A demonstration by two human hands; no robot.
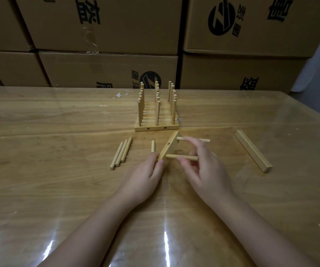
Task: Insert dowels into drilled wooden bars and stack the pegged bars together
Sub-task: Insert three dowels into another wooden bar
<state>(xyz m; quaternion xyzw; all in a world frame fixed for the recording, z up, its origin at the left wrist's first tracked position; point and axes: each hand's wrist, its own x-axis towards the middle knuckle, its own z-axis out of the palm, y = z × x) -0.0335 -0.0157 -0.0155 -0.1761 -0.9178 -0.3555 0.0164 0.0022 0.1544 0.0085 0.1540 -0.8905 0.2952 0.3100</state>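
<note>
A drilled wooden bar [169,146] lies tilted on its side in the middle of the table. My left hand [145,176] grips its near end. Two dowels stick out of it to the right: a far dowel [203,140] and a near dowel [176,156]. My right hand [199,164] pinches the near dowel between thumb and fingers. Three loose dowels [121,152] lie to the left, and a short dowel [153,146] lies beside the bar. A stack of pegged bars [156,120] stands behind, its dowels upright.
A spare wooden bar [252,150] lies at the right on the table [59,189], which has a glossy clear cover. Stacked cardboard boxes [107,70] form a wall along the table's far edge.
</note>
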